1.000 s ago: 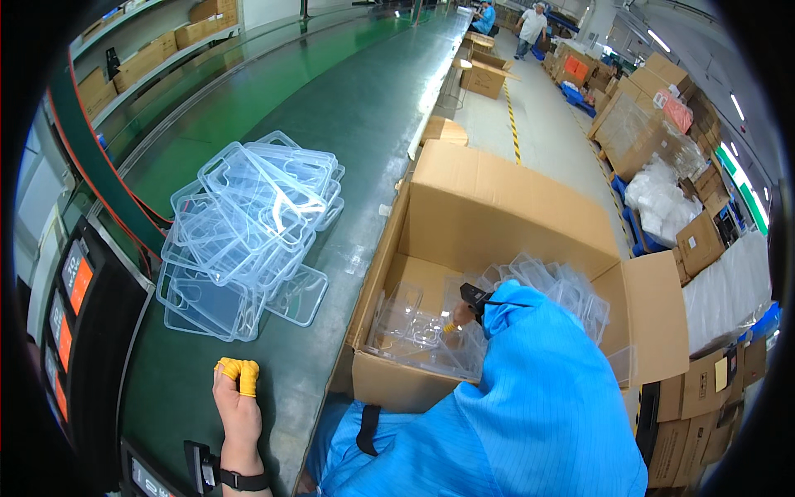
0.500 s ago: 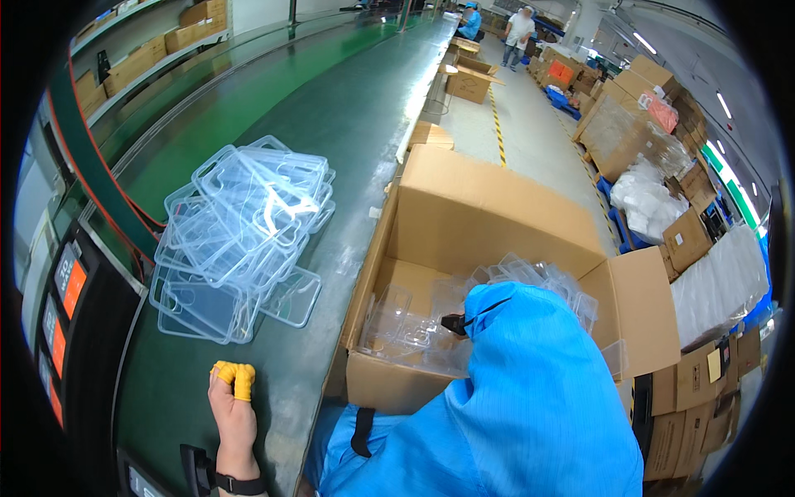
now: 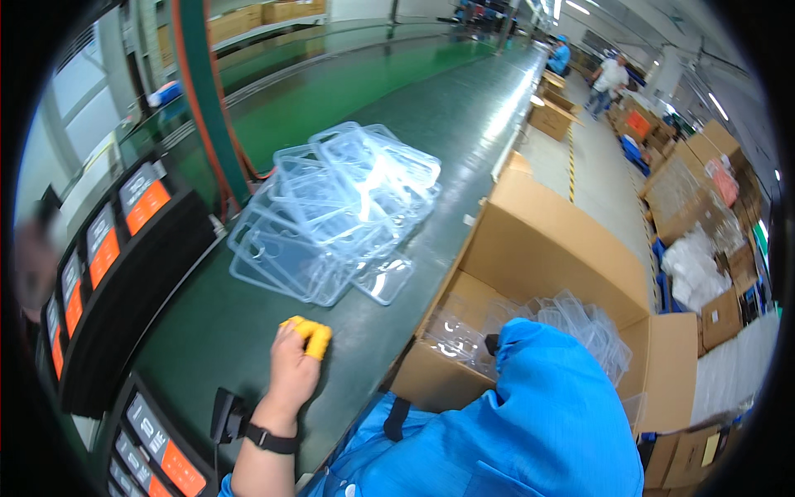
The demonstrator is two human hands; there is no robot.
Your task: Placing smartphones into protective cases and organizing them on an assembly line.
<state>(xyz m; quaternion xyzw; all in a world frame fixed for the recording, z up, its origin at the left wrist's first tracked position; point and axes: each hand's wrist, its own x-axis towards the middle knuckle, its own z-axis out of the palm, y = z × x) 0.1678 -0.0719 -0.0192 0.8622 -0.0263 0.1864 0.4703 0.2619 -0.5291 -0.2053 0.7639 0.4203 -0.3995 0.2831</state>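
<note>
My left hand [image 3: 296, 364] is over the green bench top [image 3: 207, 348], with yellow finger cots on its curled fingertips. Nothing sticks out from those fingers. Just beyond it lies a loose, overlapping pile of clear plastic shells [image 3: 331, 211], which look like phone cases, and the hand does not touch them. My right arm, in a blue sleeve [image 3: 559, 373], reaches into an open cardboard box [image 3: 571, 244]. More clear shells [image 3: 580, 327] lie inside that box. The sleeve hides my right hand and whatever it may hold.
Black holders [image 3: 157, 248] with grey-and-orange panels line the bench's left side. A dark block [image 3: 228, 414] sits beside my left wrist. A green post [image 3: 207, 99] rises behind. Cartons [image 3: 687, 190] stack across the aisle, where two people [image 3: 610, 79] appear far off.
The view has swung left, so the bench, pile and box appear farther right. More of the black holders and my left forearm shows. My left fingers stay curled; my right arm remains in the box.
</note>
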